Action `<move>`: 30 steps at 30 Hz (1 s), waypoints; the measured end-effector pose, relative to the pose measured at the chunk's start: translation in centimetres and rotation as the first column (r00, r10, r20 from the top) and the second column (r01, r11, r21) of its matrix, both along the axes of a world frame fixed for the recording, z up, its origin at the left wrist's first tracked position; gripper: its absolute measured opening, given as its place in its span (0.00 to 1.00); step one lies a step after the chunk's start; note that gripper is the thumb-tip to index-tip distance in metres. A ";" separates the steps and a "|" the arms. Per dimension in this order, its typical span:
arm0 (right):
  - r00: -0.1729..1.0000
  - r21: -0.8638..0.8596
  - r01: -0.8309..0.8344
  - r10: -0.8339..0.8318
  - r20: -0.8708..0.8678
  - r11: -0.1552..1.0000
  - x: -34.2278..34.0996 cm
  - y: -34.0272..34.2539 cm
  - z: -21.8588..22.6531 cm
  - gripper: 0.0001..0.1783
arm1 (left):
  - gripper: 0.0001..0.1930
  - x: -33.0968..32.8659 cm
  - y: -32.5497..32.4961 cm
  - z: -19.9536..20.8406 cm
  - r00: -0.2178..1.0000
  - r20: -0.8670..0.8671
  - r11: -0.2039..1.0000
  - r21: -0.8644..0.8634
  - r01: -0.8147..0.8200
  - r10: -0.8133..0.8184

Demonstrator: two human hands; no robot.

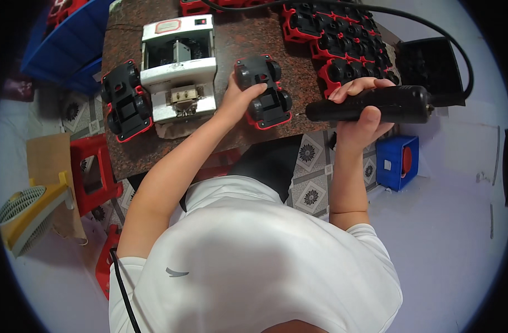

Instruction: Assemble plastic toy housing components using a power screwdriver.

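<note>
My left hand (pixel 238 99) grips an overturned red-and-black toy car (pixel 271 111) at the table's front edge, its black wheels and underside facing up. My right hand (pixel 360 125) is wrapped around a black electric screwdriver (pixel 398 104), held level just right of that car. Its thin bit points left toward the car, and a gap shows between them. To the left of my left hand stands a white screw feeder (pixel 179 72) with a metal part at its front. Beyond it, at the table's left, another overturned toy car (pixel 126 102) lies.
Rows of several overturned toy cars (pixel 343 41) fill the back right of the speckled stone table (pixel 231 44). A black cable (pixel 469 66) arcs over them to the screwdriver. A black bin (pixel 431 61) and blue crate (pixel 397 162) stand right; red stool (pixel 95 177) and yellow fan (pixel 31 208) left.
</note>
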State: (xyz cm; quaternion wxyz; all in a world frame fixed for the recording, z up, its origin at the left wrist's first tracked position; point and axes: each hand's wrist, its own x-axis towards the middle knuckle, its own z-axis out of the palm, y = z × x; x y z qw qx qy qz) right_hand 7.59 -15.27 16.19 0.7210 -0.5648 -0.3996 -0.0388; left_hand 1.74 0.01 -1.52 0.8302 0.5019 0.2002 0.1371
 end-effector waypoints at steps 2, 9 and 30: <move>1.000 0.013 0.008 -0.008 0.009 1.000 0.2 -0.3 -0.8 0.30 | 0.37 0.1 0.0 0.0 1.000 0.018 1.000 -0.007 0.024 -0.024; 0.997 0.118 -0.021 0.029 -0.065 0.993 0.3 -0.2 -1.9 0.28 | 0.32 0.1 -0.2 0.0 1.000 -0.023 0.997 0.070 0.019 -0.017; 0.998 -0.060 -0.002 -0.001 -0.055 0.998 0.2 1.0 -3.2 0.25 | 0.32 0.1 -0.4 -0.1 1.000 -0.017 1.000 0.025 -0.007 0.007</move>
